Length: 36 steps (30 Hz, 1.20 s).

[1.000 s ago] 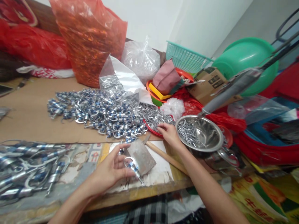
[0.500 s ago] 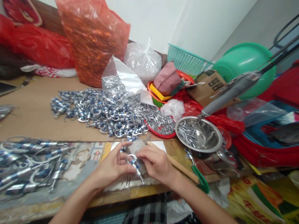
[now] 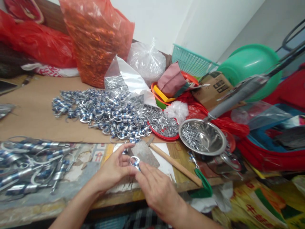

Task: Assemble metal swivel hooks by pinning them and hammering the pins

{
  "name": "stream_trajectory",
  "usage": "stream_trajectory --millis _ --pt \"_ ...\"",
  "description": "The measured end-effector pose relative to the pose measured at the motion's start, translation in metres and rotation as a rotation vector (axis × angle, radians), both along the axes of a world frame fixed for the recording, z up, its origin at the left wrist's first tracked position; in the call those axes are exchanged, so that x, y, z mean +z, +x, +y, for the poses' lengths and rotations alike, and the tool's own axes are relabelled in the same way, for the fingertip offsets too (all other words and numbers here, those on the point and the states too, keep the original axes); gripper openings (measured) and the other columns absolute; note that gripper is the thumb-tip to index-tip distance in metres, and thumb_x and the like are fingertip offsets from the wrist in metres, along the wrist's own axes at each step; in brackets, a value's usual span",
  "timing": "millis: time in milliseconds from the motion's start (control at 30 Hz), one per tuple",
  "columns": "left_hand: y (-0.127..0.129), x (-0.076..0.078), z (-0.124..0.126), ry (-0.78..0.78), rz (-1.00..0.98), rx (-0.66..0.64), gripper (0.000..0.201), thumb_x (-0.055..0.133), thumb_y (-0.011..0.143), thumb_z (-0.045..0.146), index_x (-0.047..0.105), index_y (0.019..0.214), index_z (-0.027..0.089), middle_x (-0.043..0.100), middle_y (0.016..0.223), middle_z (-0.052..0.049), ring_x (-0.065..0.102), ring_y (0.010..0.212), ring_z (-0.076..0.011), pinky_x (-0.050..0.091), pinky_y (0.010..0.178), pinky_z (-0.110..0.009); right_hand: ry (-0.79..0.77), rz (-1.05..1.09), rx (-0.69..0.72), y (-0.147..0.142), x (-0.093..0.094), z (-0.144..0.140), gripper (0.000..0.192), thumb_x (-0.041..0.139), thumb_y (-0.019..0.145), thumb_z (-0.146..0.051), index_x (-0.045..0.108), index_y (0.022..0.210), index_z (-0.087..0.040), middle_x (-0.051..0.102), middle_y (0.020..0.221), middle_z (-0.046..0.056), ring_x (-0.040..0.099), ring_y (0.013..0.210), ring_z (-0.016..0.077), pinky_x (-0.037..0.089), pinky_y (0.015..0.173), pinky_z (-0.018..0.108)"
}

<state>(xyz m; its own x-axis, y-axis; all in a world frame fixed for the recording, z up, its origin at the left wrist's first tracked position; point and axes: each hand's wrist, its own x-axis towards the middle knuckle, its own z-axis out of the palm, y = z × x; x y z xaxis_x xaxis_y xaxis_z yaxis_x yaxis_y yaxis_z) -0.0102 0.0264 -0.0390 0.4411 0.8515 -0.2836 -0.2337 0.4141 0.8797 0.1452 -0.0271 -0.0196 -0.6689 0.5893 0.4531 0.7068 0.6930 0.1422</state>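
Between my two hands is a silver-and-blue metal fitting (image 3: 134, 160) with a curved, hook-like end. My left hand (image 3: 116, 165) pinches it from the left, thumb underneath. Closed around its lower part is my right hand (image 3: 158, 187), which hides most of the shaft. Just behind my hands a grey block (image 3: 145, 153) lies on white paper. A hammer (image 3: 177, 163) with a wooden handle rests at the block's right side. Another small blue-and-silver piece (image 3: 125, 151) shows behind my left fingers.
Similar fittings form a big pile (image 3: 102, 114) on the cardboard and a nearer heap (image 3: 30, 165) at left. A red plate (image 3: 170, 138) of small metal parts and a steel bowl (image 3: 220, 140) of pins stand at right. A green strap (image 3: 205, 184) hangs by the edge.
My right hand has moved down and nearer to me, now covering the fitting's shaft. The grey block and the hammer handle are more exposed. My left hand stays nearly in place.
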Motion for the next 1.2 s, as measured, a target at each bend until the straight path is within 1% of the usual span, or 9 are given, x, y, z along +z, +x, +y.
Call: stream_trajectory --millis 133,200,300,400,533,733,900,1033,1200 --pt "0.001 0.002 -0.001 -0.023 0.017 0.007 0.077 0.072 0.054 0.012 0.031 0.118 0.018 0.06 0.068 0.003 0.058 0.063 -0.0146 0.046 0.062 -0.029 -0.176 0.215 -0.034 0.019 -0.008 0.0 0.033 0.029 0.085 -0.006 0.049 0.111 -0.01 0.059 0.112 0.012 0.054 0.104 0.017 0.046 0.087 0.029" --pt "0.001 0.003 -0.001 -0.035 0.036 0.012 0.078 0.073 0.052 0.011 0.032 0.118 0.018 0.059 0.069 0.003 0.059 0.064 -0.0154 0.047 0.063 -0.03 -0.221 0.318 -0.184 0.039 -0.015 0.01 0.035 0.029 0.085 -0.008 0.044 0.117 -0.011 0.057 0.113 0.011 0.052 0.107 0.016 0.043 0.089 0.029" --pt "0.0 0.004 -0.001 -0.027 0.06 0.018 0.078 0.073 0.052 0.012 0.033 0.118 0.019 0.058 0.069 0.004 0.059 0.064 -0.0149 0.047 0.063 -0.029 -0.291 0.236 -0.513 0.072 -0.028 0.03 0.034 0.04 0.085 -0.02 0.046 0.118 -0.014 0.059 0.102 0.012 0.055 0.097 0.0223 0.045 0.081 0.035" --pt "0.0 0.004 -0.002 -0.026 0.071 0.02 0.077 0.072 0.052 0.012 0.033 0.118 0.019 0.058 0.068 0.005 0.059 0.063 -0.0143 0.047 0.062 -0.028 -0.495 0.1 -0.622 0.092 -0.036 0.041 0.027 0.047 0.082 -0.03 0.054 0.105 -0.018 0.06 0.088 0.007 0.06 0.081 0.0206 0.047 0.069 0.031" --pt "0.0 0.004 -0.002 -0.016 0.057 0.02 0.075 0.071 0.053 0.011 0.034 0.118 0.019 0.058 0.068 0.005 0.059 0.062 -0.0142 0.047 0.062 -0.03 -0.508 0.264 -0.614 0.094 -0.017 0.031 0.02 0.049 0.081 -0.028 0.056 0.097 -0.019 0.061 0.089 0.004 0.06 0.079 0.0191 0.047 0.068 0.03" --pt "0.001 0.003 -0.001 0.009 0.067 0.0 0.071 0.07 0.056 0.013 0.034 0.117 0.02 0.061 0.071 0.002 0.061 0.066 -0.0172 0.047 0.065 -0.033 -0.236 0.52 -0.287 0.081 0.023 -0.008 0.044 0.047 0.083 -0.014 0.043 0.124 -0.028 0.061 0.104 0.005 0.059 0.09 0.017 0.046 0.077 0.029" --pt "0.0 0.004 -0.002 0.003 0.06 0.007 0.073 0.071 0.056 0.013 0.033 0.118 0.019 0.061 0.069 0.002 0.061 0.063 -0.0161 0.047 0.064 -0.032 -0.293 0.243 -0.269 0.072 0.01 -0.025 0.048 0.04 0.082 -0.006 0.045 0.124 -0.028 0.064 0.083 0.004 0.06 0.071 0.0157 0.047 0.06 0.025" --pt "0.0 0.001 -0.003 -0.005 0.051 0.012 0.072 0.072 0.054 0.013 0.035 0.116 0.019 0.061 0.068 0.003 0.06 0.062 -0.0152 0.047 0.063 -0.031 -0.23 0.309 -0.32 0.067 0.003 -0.028 0.048 0.04 0.082 -0.007 0.045 0.125 -0.028 0.063 0.091 0.005 0.06 0.077 0.0164 0.047 0.065 0.026" --pt "0.007 0.01 -0.002 0.023 0.083 0.021 0.074 0.073 0.054 0.016 0.036 0.117 0.019 0.061 0.068 0.003 0.061 0.062 -0.0154 0.049 0.063 -0.031 -0.408 0.349 -0.346 0.064 0.0 -0.016 0.04 0.043 0.084 -0.014 0.049 0.121 -0.028 0.065 0.088 0.003 0.061 0.073 0.0144 0.048 0.062 0.023"
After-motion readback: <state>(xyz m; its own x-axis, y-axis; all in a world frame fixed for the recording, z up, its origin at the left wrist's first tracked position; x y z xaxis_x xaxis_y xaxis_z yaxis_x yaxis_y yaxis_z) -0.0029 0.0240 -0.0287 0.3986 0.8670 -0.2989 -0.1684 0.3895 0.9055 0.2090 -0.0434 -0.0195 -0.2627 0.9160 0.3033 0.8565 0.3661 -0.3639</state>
